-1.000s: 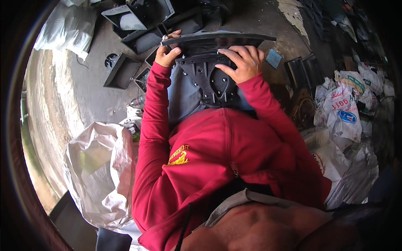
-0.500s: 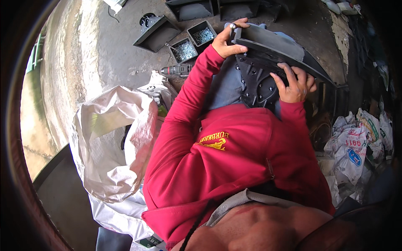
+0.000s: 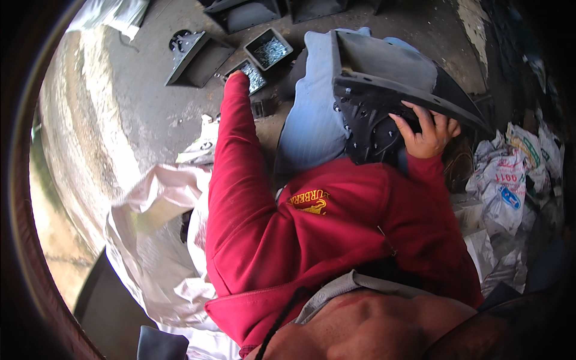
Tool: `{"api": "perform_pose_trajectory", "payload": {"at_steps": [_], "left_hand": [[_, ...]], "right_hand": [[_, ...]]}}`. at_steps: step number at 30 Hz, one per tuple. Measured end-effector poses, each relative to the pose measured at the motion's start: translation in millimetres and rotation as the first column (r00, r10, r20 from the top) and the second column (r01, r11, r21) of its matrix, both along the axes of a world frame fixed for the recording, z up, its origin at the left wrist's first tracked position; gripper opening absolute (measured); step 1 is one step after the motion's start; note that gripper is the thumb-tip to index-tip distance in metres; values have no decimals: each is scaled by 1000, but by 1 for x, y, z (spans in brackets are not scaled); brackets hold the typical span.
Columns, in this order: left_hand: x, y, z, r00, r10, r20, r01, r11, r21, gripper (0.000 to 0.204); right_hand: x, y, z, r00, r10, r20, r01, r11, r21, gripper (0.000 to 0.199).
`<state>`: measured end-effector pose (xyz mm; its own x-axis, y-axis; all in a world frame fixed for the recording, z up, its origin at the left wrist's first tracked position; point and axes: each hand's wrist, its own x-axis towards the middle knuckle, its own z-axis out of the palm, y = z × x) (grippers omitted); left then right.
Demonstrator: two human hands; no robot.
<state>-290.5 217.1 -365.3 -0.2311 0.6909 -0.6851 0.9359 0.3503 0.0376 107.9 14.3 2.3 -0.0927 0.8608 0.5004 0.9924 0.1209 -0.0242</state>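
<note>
A black wedge-shaped trough [image 3: 393, 63] with a flanged rim rests across my jeans-covered legs. A black bracket [image 3: 366, 123] studded with small bolts sits against its near side. My right hand [image 3: 429, 133] grips the trough's near edge, with the thumb apart from the fingers. On the left, my arm reaches out to the floor. My left hand [image 3: 238, 76] is at the near bin of small screws [image 3: 252, 75]; its fingers are mostly hidden beyond the sleeve. Just past it stands a second bin of screws [image 3: 268, 48].
Another black trough [image 3: 201, 59] lies on the floor at the far left, and more black troughs [image 3: 243, 15] stand at the back. A large open white sack [image 3: 156, 234] is beside my left arm. A partly covered power drill [image 3: 261, 108] lies nearby. Crumpled white bags [image 3: 504, 180] are at right.
My left hand has let go of the trough's far left end and moved left and away to the screw bin. The right hand stays on the trough.
</note>
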Motion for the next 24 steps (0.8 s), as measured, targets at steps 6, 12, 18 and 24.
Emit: {"api": "perform_pose_trajectory", "payload": {"at_steps": [6,12,18,24], "left_hand": [[0,-13,-70,988,-151,-45,146,984,-103,28],[18,0,-72,987,-152,-47,139,966,-218,26],[-50,-6,-88,962,266,-65,-259,961,100,25],[33,-57,193,342,199,919,-709,696,113,20]], "right_hand": [[5,0,-6,998,26,57,-26,1000,0,44],[-3,-7,-6,993,-89,74,94,992,-79,39],[-5,19,-11,998,34,-48,-32,998,45,33],[-2,4,-8,993,1,-118,4,999,42,37]]}}
